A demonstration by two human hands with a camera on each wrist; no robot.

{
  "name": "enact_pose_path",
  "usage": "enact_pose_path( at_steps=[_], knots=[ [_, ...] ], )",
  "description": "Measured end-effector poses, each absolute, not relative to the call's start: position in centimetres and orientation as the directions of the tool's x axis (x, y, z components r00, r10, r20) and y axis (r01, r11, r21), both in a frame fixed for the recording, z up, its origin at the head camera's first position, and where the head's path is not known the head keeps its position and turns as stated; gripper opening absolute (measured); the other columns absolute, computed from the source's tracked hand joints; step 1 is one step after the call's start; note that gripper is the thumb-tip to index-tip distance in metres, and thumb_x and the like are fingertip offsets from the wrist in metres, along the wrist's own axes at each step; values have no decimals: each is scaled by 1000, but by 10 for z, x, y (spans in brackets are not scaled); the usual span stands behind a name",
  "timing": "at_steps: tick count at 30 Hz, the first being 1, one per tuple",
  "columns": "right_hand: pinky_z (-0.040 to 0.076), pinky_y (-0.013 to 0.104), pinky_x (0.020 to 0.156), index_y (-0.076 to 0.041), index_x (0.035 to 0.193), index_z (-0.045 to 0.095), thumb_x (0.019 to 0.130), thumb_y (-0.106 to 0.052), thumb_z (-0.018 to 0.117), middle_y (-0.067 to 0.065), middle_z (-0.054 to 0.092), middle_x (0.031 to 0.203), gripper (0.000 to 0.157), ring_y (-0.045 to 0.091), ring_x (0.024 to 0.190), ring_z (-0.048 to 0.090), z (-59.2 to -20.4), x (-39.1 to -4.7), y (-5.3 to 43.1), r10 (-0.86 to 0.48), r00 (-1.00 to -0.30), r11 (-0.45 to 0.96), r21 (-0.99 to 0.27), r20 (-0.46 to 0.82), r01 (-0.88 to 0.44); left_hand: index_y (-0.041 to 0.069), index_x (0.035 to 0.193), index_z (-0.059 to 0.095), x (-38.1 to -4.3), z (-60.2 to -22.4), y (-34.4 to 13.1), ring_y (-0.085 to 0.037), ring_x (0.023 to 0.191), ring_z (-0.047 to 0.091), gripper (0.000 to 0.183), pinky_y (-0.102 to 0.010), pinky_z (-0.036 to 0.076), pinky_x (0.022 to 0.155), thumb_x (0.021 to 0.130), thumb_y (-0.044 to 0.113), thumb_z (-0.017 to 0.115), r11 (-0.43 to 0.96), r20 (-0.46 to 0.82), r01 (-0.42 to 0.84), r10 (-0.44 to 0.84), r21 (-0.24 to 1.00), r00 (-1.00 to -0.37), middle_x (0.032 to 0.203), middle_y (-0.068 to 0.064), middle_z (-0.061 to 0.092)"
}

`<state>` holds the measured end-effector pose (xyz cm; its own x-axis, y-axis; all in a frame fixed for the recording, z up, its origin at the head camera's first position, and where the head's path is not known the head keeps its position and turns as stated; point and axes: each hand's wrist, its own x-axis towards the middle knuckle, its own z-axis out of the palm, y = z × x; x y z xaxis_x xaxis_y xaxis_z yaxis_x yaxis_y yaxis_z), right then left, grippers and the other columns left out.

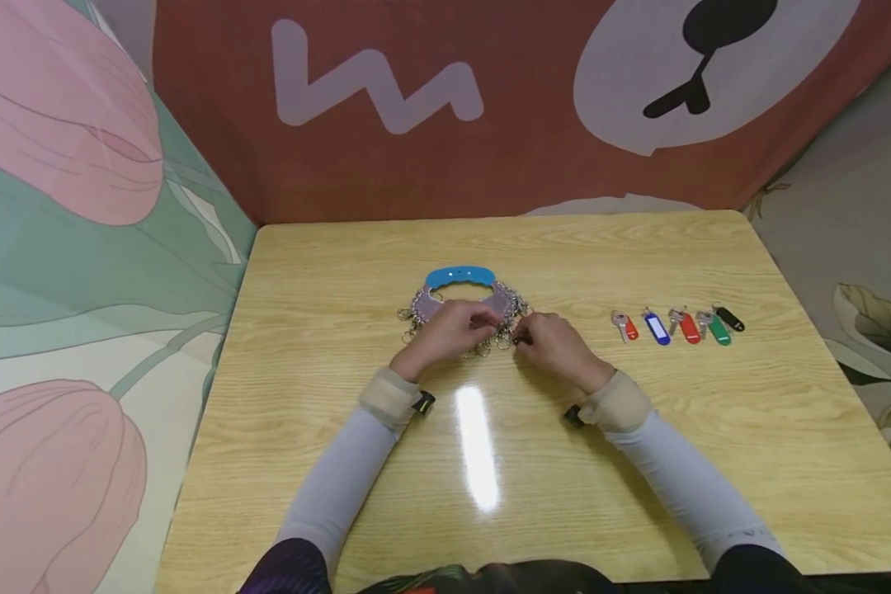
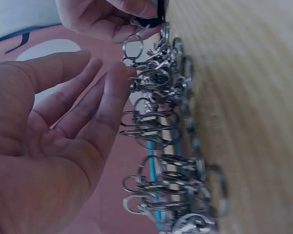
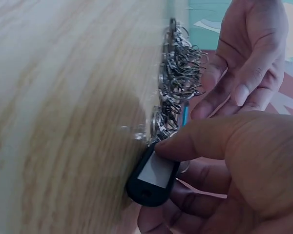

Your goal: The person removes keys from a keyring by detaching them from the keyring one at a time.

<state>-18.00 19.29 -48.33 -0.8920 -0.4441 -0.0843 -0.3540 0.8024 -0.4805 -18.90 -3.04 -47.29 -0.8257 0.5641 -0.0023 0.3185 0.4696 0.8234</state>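
Note:
A ring-shaped key holder [image 1: 432, 307] with a blue grip [image 1: 460, 275] lies on the table, many small metal split rings [image 2: 158, 122] hanging along its rim. Between thumb and fingers my right hand [image 1: 560, 346] pinches a black key tag [image 3: 156, 176] with a white label, at the holder's right side. In the left wrist view, the tag's ring hangs close to the holder's rings. My left hand [image 1: 449, 334] reaches over the holder's front, fingers loosely extended, with a fingertip right at the rings. It partly hides the holder in the head view.
To the right on the wooden table [image 1: 327, 305] lie a row of key tags: an orange-red tag [image 1: 631, 327] with a key, a blue tag [image 1: 657, 328], a red tag [image 1: 689, 327], a green tag [image 1: 718, 330] and another black tag [image 1: 729, 319]. Patterned cloth walls stand behind and beside.

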Motion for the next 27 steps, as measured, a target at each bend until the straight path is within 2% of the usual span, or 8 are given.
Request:
enact_pose_path(
  at_steps=[3,9,14,17,21,27],
  knots=[
    [60,50,84,1,104,78,92,-4,73,16,78,99,14,33,91,73,-483,-182,195,-457,-885,793,-492,-88,-361,1,124,74,-192,-467,-25,-24,106,74,25,-24,59,93,99,1,71,498,-3,358,587,790,-809,122,-13,76],
    [59,45,74,0,103,76,95,-4,73,11,76,89,9,24,76,68,-473,-185,197,-476,-878,762,-515,-35,-393,4,120,78,-198,-461,-15,-21,100,72,24,-24,58,89,97,-1,73,539,46,483,633,690,-772,115,-9,76],
    [58,45,72,0,103,75,95,-2,72,11,77,88,9,24,75,69,-468,-188,197,-483,-876,752,-511,3,-416,5,102,80,-203,-461,-10,-19,97,70,10,-27,56,88,99,2,71,547,96,545,645,635,-758,103,-6,76],
    [60,47,75,2,106,75,95,0,71,14,77,92,12,27,80,72,-466,-189,198,-485,-874,741,-524,13,-419,4,92,78,-205,-462,-8,-19,95,69,11,-28,55,88,100,4,71,552,102,545,637,631,-764,99,-5,76],
    [61,47,78,3,110,75,96,-2,71,15,78,95,16,27,83,74,-465,-192,199,-493,-870,731,-536,12,-422,5,96,79,-207,-465,-8,-18,97,71,11,-27,56,88,102,8,71,560,80,486,597,672,-798,103,-6,78],
    [51,34,62,-3,106,74,104,-13,68,9,74,80,12,19,65,65,-464,-194,198,-490,-871,697,-607,-14,-382,7,98,81,-207,-468,-12,-16,97,71,9,-25,56,86,101,10,73,535,61,418,561,735,-826,103,-5,80]
  ],
)
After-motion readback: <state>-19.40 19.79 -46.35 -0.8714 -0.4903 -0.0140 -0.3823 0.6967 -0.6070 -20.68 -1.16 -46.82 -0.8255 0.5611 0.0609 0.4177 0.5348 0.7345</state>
